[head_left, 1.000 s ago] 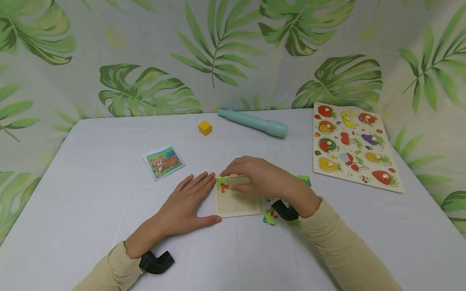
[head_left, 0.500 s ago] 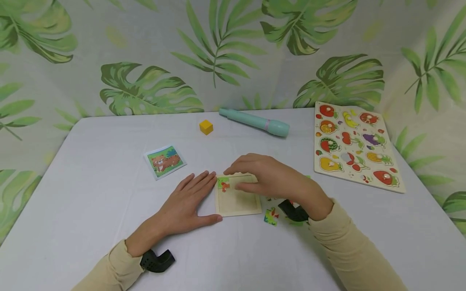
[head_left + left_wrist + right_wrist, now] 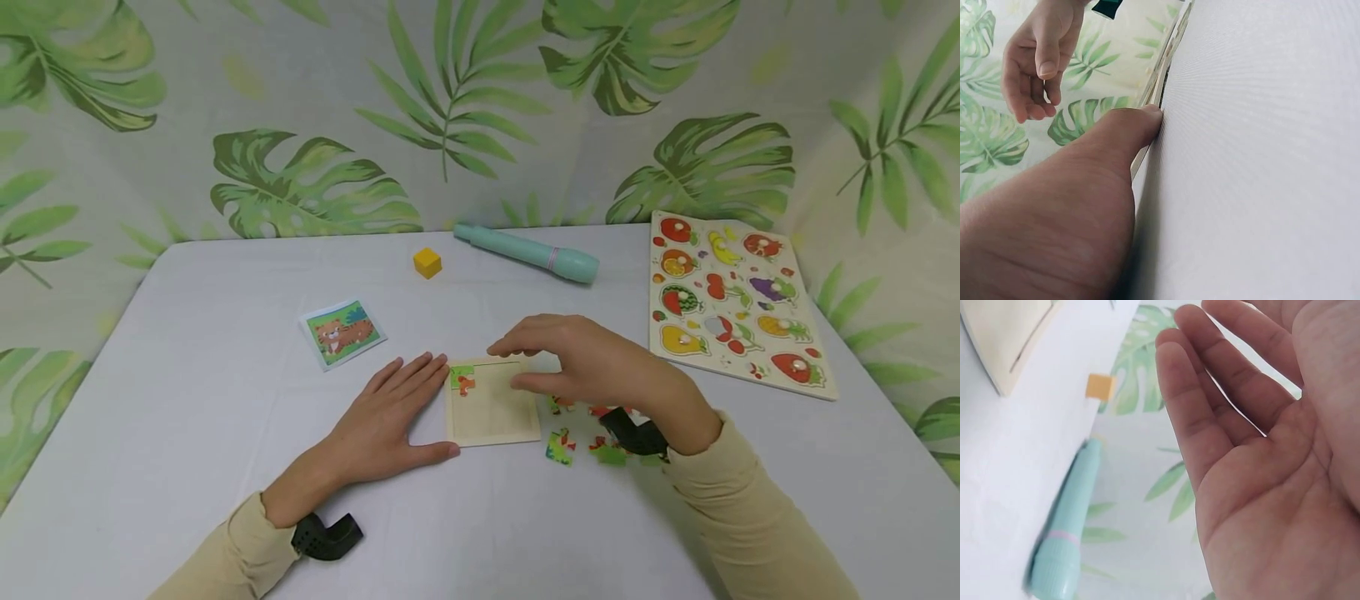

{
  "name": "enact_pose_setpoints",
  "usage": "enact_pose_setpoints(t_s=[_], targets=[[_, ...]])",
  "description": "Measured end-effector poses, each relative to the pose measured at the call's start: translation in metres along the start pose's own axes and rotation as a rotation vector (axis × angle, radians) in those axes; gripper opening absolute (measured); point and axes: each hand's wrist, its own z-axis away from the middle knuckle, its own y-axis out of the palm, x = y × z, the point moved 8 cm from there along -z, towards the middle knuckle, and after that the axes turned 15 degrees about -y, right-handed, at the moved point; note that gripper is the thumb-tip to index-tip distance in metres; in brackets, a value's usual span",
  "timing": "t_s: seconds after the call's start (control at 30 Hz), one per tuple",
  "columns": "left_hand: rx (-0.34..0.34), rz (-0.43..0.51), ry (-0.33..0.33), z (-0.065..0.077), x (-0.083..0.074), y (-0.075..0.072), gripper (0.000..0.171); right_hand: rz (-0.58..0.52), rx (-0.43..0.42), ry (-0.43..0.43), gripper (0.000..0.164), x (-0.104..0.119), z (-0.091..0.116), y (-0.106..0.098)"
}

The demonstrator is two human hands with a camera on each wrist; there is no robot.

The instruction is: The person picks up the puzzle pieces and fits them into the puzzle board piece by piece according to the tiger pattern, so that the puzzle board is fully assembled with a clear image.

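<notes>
A square wooden puzzle tray (image 3: pixel 491 421) lies in front of me, one green and orange puzzle piece (image 3: pixel 462 380) set in its far left corner. My left hand (image 3: pixel 390 425) lies flat on the table with fingers spread, fingertips and thumb right at the tray's left edge. Above the tray's right side hovers my right hand (image 3: pixel 577 354), its fingers loosely bent and nothing in them; the right wrist view shows the bare palm (image 3: pixel 1260 487). Several loose puzzle pieces (image 3: pixel 560 447) lie right of the tray, some hidden under the right wrist.
Left of the tray lies a picture card (image 3: pixel 343 333) of a cat-like animal. A yellow cube (image 3: pixel 427 263) and a teal flashlight-shaped cylinder (image 3: pixel 528 252) are at the back. On the right rests a fruit peg puzzle board (image 3: pixel 738 304). A leaf-print cloth hangs behind the table.
My right hand has drawn back to the right from the placed piece, uncovering more of the tray and loose pieces. The left hand stays at the tray's edge.
</notes>
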Motion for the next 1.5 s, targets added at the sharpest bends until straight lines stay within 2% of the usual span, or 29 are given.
enact_pose_setpoints(t_s=[0.27,0.63,0.97,1.17,1.37,1.5], targets=[[0.009,-0.021,-0.007,-0.001,0.001,0.002,0.101,-0.006,-0.012,0.020,0.038,-0.007,0.011,-0.012],[0.021,-0.010,-0.010,-0.001,0.000,0.001,0.101,-0.014,0.022,0.087,0.037,-0.024,0.027,-0.020],[0.026,-0.007,-0.014,-0.001,0.001,0.001,0.101,-0.127,0.001,0.154,0.036,-0.055,0.042,-0.023],[0.025,-0.009,-0.013,-0.001,0.001,0.001,0.101,-0.100,-0.011,0.226,0.036,-0.071,0.052,-0.027],[0.026,-0.003,-0.015,-0.001,0.001,0.002,0.101,-0.106,0.015,0.330,0.034,-0.083,0.064,-0.027],[0.028,0.003,-0.016,-0.001,0.002,0.002,0.101,-0.119,0.036,0.365,0.031,-0.088,0.070,-0.025]])
